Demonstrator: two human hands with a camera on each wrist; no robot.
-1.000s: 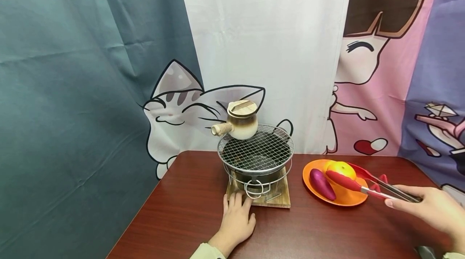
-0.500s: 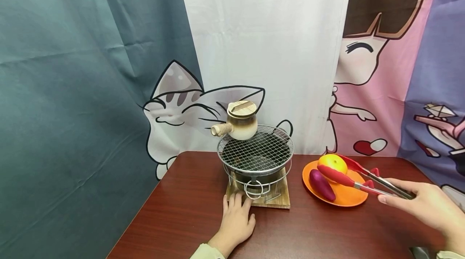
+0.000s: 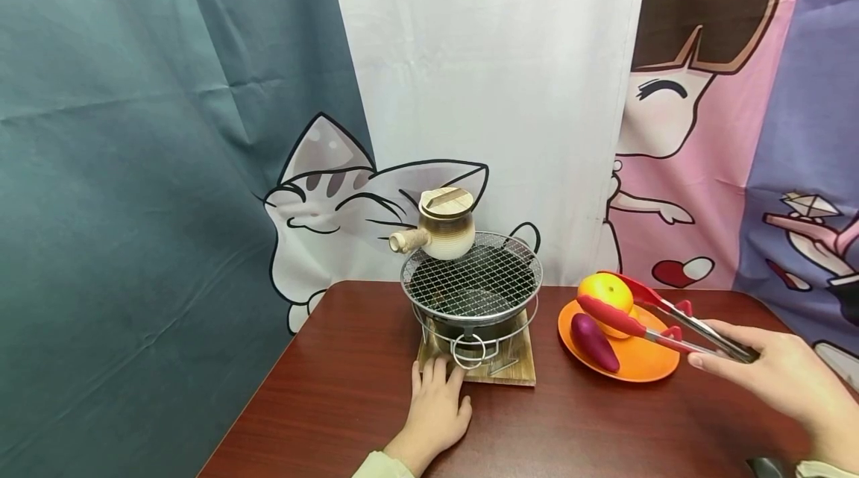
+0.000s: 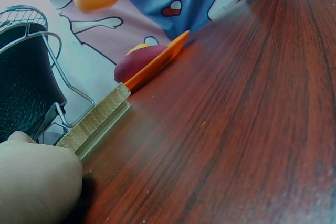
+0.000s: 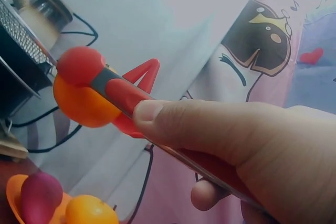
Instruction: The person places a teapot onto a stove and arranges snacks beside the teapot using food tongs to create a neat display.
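My right hand [image 3: 781,377] grips a pair of red-tipped metal tongs [image 3: 705,332], thumb along one arm in the right wrist view. Between the tong tips is an orange [image 5: 86,103], lifted above the orange plate [image 3: 654,366]. On that plate lie a purple eggplant [image 3: 593,342] and a second orange [image 5: 92,211], which the tongs mostly cover in the head view. My left hand [image 3: 436,407] lies with fingers extended, fingertips at the front edge of the wooden board [image 3: 517,373] under a round grill [image 3: 473,284].
A small clay pot [image 3: 448,228] with a wooden lid and side handle sits at the back left of the grill's wire mesh. A wire ring sticks out at the grill's front. Printed cloth [image 3: 496,90] hangs behind the dark red table [image 3: 322,388].
The tongs with the orange have risen off the plate and shifted left toward the grill. The right hand moved left along with them. My left hand stays where it was.
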